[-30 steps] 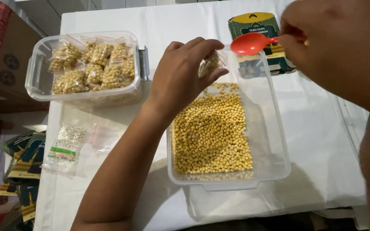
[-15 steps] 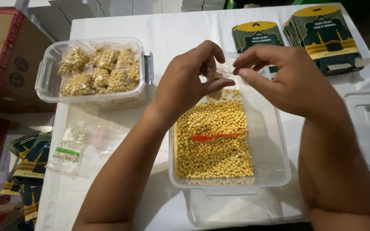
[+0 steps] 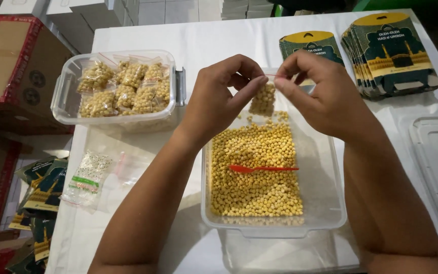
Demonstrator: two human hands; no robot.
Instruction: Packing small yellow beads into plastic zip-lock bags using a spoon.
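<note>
White tablecloth [image 3: 219, 45], both hands still pinching small chickpea bag [image 3: 262, 99] top, left hand [image 3: 218, 104], right hand [image 3: 320, 96], red spoon [image 3: 259, 168] unmoved in tub [image 3: 325, 203]

A small clear bag [image 3: 263, 98] hangs upright, filled with yellow chickpeas, its top edge pinched from both sides above a clear tub [image 3: 325, 203] of loose chickpeas.

white-clothed table [image 3: 143, 38]; cardboard boxes [image 3: 16, 71] left; tiled floor [image 3: 153, 10].

Two clear tubs [image 3: 275, 231], one red spoon [image 3: 262, 168], two card stacks [image 3: 391, 50]
</note>
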